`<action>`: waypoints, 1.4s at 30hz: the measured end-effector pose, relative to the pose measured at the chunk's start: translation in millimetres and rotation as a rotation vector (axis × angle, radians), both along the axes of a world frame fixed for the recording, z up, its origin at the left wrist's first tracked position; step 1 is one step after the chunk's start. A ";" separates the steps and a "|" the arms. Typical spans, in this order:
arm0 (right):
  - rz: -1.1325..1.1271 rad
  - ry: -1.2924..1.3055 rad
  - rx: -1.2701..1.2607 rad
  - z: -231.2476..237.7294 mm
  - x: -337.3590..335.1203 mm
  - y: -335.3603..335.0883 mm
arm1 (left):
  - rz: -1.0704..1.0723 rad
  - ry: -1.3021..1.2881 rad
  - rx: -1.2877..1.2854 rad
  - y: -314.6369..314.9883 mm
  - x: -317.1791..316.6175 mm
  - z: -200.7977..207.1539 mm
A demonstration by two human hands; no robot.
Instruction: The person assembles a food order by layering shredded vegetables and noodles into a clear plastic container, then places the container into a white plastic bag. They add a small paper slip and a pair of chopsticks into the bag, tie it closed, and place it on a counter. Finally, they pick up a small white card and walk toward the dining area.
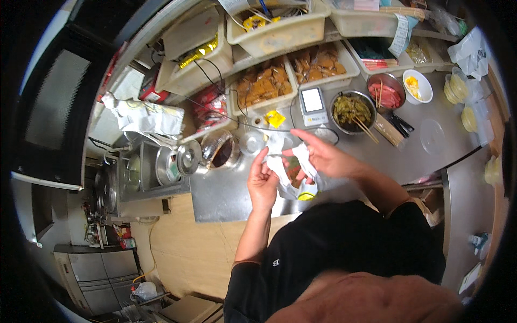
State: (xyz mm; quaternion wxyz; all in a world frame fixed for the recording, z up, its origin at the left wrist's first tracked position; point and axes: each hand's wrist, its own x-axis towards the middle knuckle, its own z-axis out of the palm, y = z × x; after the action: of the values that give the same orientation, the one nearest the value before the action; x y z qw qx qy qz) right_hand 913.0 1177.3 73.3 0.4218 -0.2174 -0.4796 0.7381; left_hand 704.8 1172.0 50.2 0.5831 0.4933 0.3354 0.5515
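Both my hands hold a thin white plastic bag (285, 164) over the steel counter (226, 194). My left hand (262, 180) pinches the bag's left edge. My right hand (323, 156) grips its right side, fingers spread over the top. Dark reddish-brown food shows inside the bag. A small white scale (313, 106) stands just behind the bag.
Cream tubs of brown fried pieces (266, 86) line the back. A steel bowl of green pickles (353, 111) with chopsticks, a bowl of red meat (386, 91) and a white bowl (417, 86) sit right. A glass jar of dark sauce (218, 151) and steel pots (161, 167) stand left.
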 end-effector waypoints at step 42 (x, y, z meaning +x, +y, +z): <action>-0.068 0.098 -0.012 -87.6 41.0 -19.8 | 0.089 0.330 -0.418 40.3 -41.6 -74.4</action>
State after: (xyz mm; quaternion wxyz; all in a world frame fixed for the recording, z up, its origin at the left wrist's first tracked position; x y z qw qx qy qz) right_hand 954.0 1157.5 -14.2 0.4685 -0.1997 -0.4461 0.7360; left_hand 663.2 1212.2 -24.3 0.5850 0.4302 0.5539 0.4072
